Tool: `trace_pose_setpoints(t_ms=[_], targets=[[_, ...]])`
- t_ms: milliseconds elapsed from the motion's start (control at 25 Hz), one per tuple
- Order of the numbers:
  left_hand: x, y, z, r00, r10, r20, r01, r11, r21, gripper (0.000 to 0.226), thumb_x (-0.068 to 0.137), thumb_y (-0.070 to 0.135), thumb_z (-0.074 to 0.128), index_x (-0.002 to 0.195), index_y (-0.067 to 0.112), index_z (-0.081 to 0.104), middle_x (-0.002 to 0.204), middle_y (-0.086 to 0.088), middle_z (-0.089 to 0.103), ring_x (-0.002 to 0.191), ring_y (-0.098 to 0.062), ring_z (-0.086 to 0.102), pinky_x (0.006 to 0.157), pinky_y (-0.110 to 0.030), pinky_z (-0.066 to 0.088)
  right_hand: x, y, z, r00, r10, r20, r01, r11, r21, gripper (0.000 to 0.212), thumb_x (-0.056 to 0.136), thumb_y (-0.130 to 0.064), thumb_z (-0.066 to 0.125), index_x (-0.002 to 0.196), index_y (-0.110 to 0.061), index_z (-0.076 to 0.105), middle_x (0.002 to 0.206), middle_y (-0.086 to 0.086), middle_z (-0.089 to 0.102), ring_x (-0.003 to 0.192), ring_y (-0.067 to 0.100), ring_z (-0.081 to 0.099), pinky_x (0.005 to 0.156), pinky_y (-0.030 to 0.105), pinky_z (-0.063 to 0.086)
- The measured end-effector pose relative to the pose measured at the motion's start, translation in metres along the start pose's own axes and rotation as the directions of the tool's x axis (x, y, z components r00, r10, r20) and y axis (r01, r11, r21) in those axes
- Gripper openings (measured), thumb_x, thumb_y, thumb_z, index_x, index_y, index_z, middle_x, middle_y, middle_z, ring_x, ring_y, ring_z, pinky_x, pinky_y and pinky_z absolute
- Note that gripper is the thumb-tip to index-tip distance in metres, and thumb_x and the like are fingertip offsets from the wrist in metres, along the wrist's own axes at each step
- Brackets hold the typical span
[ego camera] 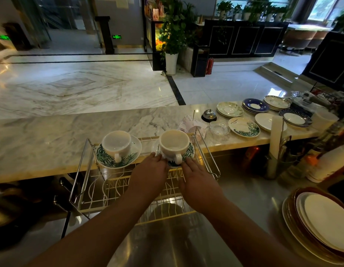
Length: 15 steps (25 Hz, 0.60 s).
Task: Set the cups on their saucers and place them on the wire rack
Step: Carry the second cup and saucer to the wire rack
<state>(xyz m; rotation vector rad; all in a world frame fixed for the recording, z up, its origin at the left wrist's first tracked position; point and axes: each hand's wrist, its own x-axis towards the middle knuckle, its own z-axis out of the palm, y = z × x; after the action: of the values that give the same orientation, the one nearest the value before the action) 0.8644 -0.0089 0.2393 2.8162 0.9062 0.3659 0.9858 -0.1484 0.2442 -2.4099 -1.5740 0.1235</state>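
Observation:
A wire rack [84, 182] stands in front of me against the marble counter. On its far left end rests a white cup [116, 144] on a green-leaf saucer [102, 157]. A second white cup [174, 144] sits upright on another green-leaf saucer [189, 151] at the rack's far right. My left hand [148, 173] touches that saucer's near left edge and my right hand [196, 175] its near right edge, fingers stretched under the rim. The cup's handle points toward me, between my hands.
On the marble counter [51, 135] to the right lie several loose saucers, one leaf-patterned [244, 127], a glass dish [219, 128], a call bell [209, 114] and paper receipts [190, 122]. A stack of large plates [321, 224] sits at lower right. A steel sink lies below the rack.

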Motion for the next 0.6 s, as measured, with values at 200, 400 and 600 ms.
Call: trace_pose_setpoints(t_ms=[200,400,600], targets=[[0.015,-0.002,0.007,1.000,-0.007,0.016,0.007,1.000,-0.011,0.036,0.105,0.033,0.045,0.130,0.016,0.065,0.141,-0.010,0.063,0.144,-0.029,0.043,0.112,-0.045,0.042,0.010,-0.002,-0.003,1.000,0.014,0.013,-0.014,1.000,0.011,0.065,0.105,-0.044,0.037,0.160,-0.013,0.022,0.169,0.010,0.019,0.156,0.024,0.012,0.122,0.040,0.019],[0.026,-0.001,0.009,0.999,-0.019,0.028,0.020,0.999,-0.037,0.037,0.106,0.032,0.044,0.131,0.015,0.064,0.143,-0.010,0.061,0.145,-0.029,0.041,0.111,-0.045,0.041,0.016,-0.004,-0.005,0.999,0.036,0.029,-0.036,0.999,0.025,0.067,0.105,-0.042,0.040,0.160,-0.010,0.019,0.170,0.012,0.016,0.156,0.025,0.010,0.123,0.038,0.013],[0.029,-0.001,0.008,1.000,-0.016,0.024,0.017,0.999,-0.050,0.037,0.106,0.032,0.043,0.131,0.014,0.064,0.143,-0.009,0.061,0.145,-0.027,0.041,0.110,-0.044,0.042,0.020,-0.002,-0.006,1.000,0.024,0.020,-0.024,1.000,0.009,0.066,0.105,-0.037,0.042,0.159,-0.006,0.022,0.169,0.016,0.019,0.156,0.027,0.012,0.117,0.031,0.005]])
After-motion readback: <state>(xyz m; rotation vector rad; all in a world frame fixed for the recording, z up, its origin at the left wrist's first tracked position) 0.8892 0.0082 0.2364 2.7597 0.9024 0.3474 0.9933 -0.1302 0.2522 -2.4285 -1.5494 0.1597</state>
